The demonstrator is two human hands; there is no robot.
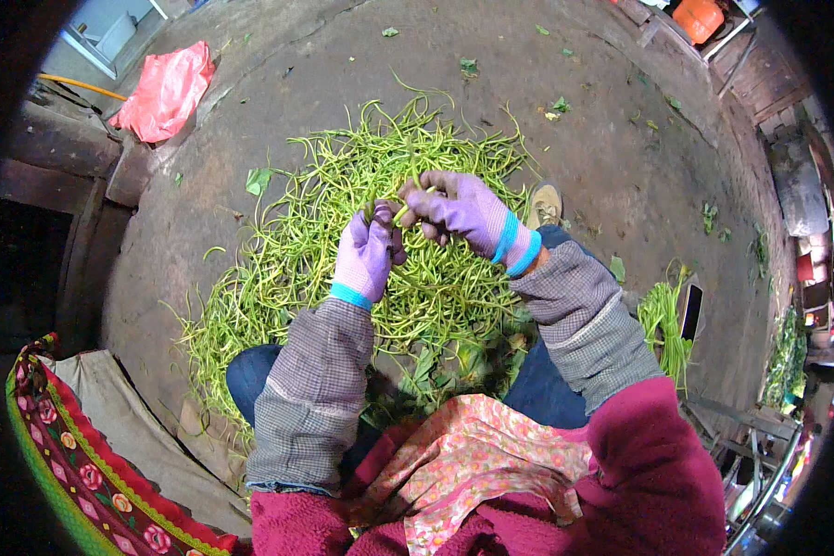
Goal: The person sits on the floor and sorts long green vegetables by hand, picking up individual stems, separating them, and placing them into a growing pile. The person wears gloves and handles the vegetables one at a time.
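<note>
My left hand [368, 250], in a purple knit glove with a blue cuff, is closed around a green stalk whose end shows above the thumb. Close beside it, my right hand [465, 208] in a matching glove pinches another thin green stalk [415, 170] between thumb and fingers. Whether the two hands share one stalk is hidden by the fingers. Beneath both hands a wide heap of long green stalks [306, 229] spreads over the concrete floor. Large torn leaves [431, 379] lie at its near side, between my knees.
A bundle of green stalks [660, 320] lies to the right beside a dark flat object [692, 313]. At upper left is a pink plastic bag [170, 90]. Floral fabric [90, 472] borders the lower left. A metal frame [764, 479] stands at lower right. Leaf scraps [469, 67] dot the floor.
</note>
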